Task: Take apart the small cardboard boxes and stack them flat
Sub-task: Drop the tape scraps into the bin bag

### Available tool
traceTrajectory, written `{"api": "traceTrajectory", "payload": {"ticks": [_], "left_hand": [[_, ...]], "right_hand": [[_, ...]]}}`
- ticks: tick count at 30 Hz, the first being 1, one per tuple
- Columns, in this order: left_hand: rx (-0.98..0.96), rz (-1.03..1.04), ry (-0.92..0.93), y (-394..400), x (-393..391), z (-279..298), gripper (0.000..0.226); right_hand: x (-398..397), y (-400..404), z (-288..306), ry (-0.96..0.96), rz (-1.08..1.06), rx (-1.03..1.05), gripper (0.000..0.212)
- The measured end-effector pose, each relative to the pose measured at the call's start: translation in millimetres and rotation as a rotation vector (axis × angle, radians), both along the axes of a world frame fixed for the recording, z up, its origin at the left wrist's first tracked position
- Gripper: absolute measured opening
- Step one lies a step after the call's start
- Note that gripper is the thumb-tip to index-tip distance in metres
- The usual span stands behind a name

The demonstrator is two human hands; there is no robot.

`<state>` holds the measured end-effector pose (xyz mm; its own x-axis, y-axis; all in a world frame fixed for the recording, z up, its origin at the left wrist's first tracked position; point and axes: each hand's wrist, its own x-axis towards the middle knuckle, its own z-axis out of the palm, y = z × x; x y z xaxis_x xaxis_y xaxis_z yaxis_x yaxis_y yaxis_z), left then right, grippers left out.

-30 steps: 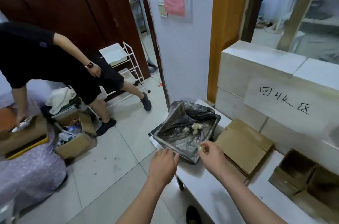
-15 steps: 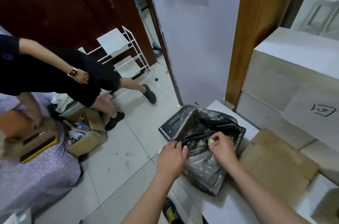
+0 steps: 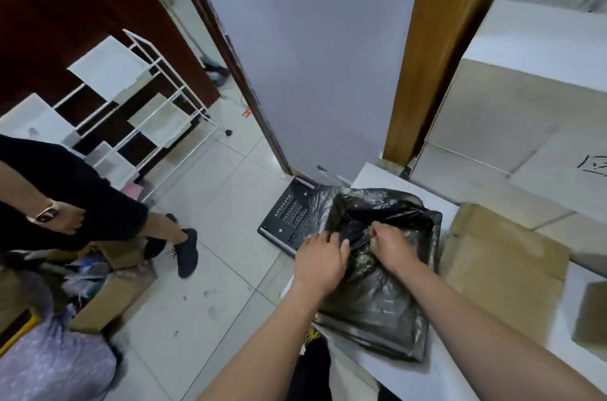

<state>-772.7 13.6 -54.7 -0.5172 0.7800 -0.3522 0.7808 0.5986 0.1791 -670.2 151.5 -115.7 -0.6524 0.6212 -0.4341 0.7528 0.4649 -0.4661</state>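
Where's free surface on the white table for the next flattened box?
Bare white table shows near the bottom edge, below the black plastic bag, and a strip right of the flat brown cardboard stack. The centre is crowded: both hands are on the bag.

Pale glossy floor tiles [image 3: 210, 256] fill the near left of the room. A white wire rack [image 3: 144, 111] stands far left against a dark red-brown wooden door [image 3: 65, 6]. A lilac wall [image 3: 315, 65] rises in the middle, a tan wooden post [image 3: 437, 39] to its right. A white counter [image 3: 381, 180] sits on the right.
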Motion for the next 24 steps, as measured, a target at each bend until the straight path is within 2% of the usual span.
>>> {"api": "traceTrajectory", "payload": {"ticks": [8, 10, 13, 18, 24], "left_hand": [[-0.006, -0.064, -0.062, 6.4, -41.2, -12.3, 0.048], [-0.007, -0.077, -0.07, 6.7, -45.3, -16.6, 0.048], [-0.01, -0.087, -0.082, 4.7, -45.7, -19.2, 0.047], [-0.005, -0.092, -0.092, 2.1, -45.9, -18.1, 0.048], [-0.03, -0.101, -0.059, -7.3, -35.7, -22.4, 0.049]], "right_hand": [[-19.8, -6.3, -10.0, -0.279, 0.032, 0.154, 0.007], [-26.1, -8.7, -13.1, -0.361, 0.11, 0.224, 0.006], [-28.9, -12.7, -15.4, -0.438, 0.219, 0.324, 0.017], [-28.6, -13.6, -10.7, -0.356, 0.175, 0.362, 0.029], [-21.1, -22.4, 14.0, -0.191, 0.025, 0.201, 0.04]]}}
